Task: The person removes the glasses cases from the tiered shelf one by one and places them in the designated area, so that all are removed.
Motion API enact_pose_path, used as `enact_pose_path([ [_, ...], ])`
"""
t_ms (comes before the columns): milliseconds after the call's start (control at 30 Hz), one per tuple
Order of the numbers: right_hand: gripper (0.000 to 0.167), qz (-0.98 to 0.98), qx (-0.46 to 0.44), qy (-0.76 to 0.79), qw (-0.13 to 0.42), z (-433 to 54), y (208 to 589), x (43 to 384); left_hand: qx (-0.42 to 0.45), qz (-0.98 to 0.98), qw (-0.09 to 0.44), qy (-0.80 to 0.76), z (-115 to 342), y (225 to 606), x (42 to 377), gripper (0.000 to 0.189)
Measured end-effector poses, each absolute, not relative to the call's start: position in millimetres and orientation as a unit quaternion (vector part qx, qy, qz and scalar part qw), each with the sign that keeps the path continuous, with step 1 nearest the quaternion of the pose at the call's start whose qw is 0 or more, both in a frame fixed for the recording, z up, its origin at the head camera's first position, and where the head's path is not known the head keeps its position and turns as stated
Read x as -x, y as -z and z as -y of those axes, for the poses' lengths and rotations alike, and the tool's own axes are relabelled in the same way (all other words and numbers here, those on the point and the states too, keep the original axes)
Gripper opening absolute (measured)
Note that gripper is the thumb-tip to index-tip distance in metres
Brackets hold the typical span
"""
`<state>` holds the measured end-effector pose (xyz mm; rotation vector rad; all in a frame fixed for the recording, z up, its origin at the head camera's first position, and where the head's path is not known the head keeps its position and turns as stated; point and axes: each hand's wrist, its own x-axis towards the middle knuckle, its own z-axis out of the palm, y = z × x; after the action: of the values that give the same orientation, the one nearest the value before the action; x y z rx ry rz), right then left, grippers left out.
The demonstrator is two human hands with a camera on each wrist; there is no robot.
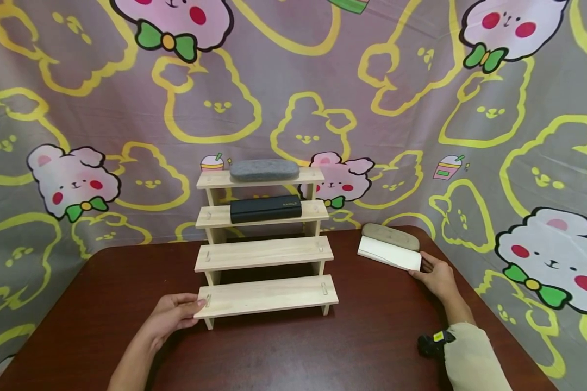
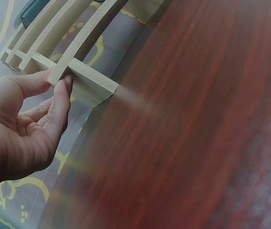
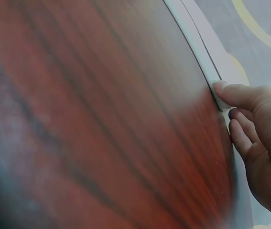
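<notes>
A stepped wooden display rack (image 1: 266, 252) with several pale shelves stands on the table. My left hand (image 1: 176, 314) pinches the left end of its lowest shelf between thumb and fingers; the left wrist view shows the thumb on top of the board (image 2: 59, 71) and fingertips beneath. Over at the right, my right hand (image 1: 437, 276) grips the right end of a white glasses case (image 1: 388, 253), thumb at the front corner and fingers around the end. That case lies in front of an olive-beige glasses case (image 1: 390, 237), close against it.
A grey felt-like glasses case (image 1: 264, 170) rests on the top shelf, and a black one (image 1: 266, 209) on the shelf below. The dark red-brown table (image 1: 372, 347) ends at a cartoon-print curtain (image 1: 293, 70) behind and to the sides.
</notes>
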<state>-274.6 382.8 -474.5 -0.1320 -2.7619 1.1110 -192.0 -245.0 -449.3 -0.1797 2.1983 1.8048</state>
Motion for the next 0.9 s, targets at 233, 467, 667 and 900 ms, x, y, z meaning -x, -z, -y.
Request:
enact_pose_path([
  [233, 0.071, 0.915, 0.054, -0.39, 0.089, -384.3, 474.4, 270.1, 0.061, -0.765, 0.142, -0.625, 244.4, 449.3, 192.1, 0.049],
  [467, 0.055, 0.905, 0.054, -0.399, 0.14, -384.0, 472.1, 267.0, 0.059, -0.763, 0.139, -0.629, 244.0, 450.1, 191.5, 0.047],
  [667, 0.048, 0.891, 0.037, -0.416, 0.176, -381.9, 465.6, 263.0, 0.057, -0.764, 0.14, -0.628, 244.4, 450.1, 192.3, 0.048],
  [900, 0.045, 0.882, 0.018, -0.424, 0.204, -374.2, 452.7, 261.4, 0.059, -0.764, 0.139, -0.627, 244.0, 447.9, 191.3, 0.049],
])
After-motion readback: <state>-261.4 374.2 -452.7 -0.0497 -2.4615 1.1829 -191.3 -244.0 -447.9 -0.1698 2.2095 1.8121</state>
